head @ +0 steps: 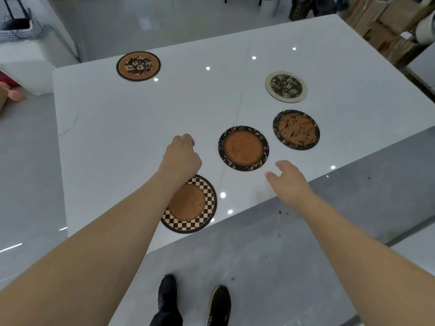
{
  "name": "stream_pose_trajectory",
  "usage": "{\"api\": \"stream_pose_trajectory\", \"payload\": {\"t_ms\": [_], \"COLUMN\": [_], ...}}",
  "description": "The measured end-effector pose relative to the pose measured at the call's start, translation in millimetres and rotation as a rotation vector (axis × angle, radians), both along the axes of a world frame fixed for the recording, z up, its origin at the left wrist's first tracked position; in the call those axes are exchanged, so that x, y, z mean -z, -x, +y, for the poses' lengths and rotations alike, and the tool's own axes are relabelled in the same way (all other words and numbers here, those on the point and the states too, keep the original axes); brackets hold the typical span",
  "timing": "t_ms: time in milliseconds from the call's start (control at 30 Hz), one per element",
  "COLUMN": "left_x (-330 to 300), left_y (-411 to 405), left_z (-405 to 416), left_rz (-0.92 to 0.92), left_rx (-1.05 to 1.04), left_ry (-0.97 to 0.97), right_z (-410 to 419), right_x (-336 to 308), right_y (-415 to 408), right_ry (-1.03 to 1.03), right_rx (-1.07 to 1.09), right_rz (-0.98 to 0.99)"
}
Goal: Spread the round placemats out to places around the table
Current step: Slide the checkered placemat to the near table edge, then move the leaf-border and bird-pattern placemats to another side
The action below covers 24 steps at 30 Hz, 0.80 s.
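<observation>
Several round cork placemats lie on the white table (141, 118). A checkered-rim mat (195, 208) sits at the near edge, partly under my left forearm. A leaf-rim mat (243, 148) lies in the middle, a bird-pattern mat (296, 129) to its right, a cream-rim floral mat (286, 86) behind that, and a floral mat (138, 66) at the far left. My left hand (180, 156) hovers above the table with fingers curled shut, holding nothing. My right hand (288, 182) hangs open near the front edge, just right of the leaf-rim mat.
A white basket (14, 29) stands on a low white unit at the far left. Cardboard boxes (386, 20) are stacked at the back right. My two shoes (195, 302) stand on the grey floor in front of the table.
</observation>
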<state>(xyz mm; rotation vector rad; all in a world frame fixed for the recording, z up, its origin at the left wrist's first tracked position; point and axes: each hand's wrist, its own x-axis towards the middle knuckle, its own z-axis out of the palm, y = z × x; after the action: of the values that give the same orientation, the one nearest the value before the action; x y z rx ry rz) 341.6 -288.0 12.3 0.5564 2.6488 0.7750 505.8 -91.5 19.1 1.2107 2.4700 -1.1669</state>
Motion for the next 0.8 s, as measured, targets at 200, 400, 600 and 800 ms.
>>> {"api": "stream_pose_trajectory", "payload": {"t_ms": [200, 400, 600, 800], "left_x": [20.9, 55.3, 70.1, 72.3], "left_y": [7.3, 45.5, 56.5, 62.7], "left_z": [54.7, 103.0, 133.9, 137.9], "left_rz": [-0.089, -0.145, -0.198, -0.306], "left_rx": [0.013, -0.057, -0.133, -0.149], "left_ry": [-0.008, 0.018, 0.149, 0.082], "right_z": [32.9, 53.8, 66.8, 80.0], "right_x": [19.5, 51.5, 61.2, 65.3], "right_y": [26.7, 74.2, 96.0, 87.9], "right_ry": [0.222, 0.357, 0.428, 0.477], "right_rx": [0.203, 0.415, 0.504, 0.460], "right_rz": [0.004, -0.002, 0.014, 0.023]}}
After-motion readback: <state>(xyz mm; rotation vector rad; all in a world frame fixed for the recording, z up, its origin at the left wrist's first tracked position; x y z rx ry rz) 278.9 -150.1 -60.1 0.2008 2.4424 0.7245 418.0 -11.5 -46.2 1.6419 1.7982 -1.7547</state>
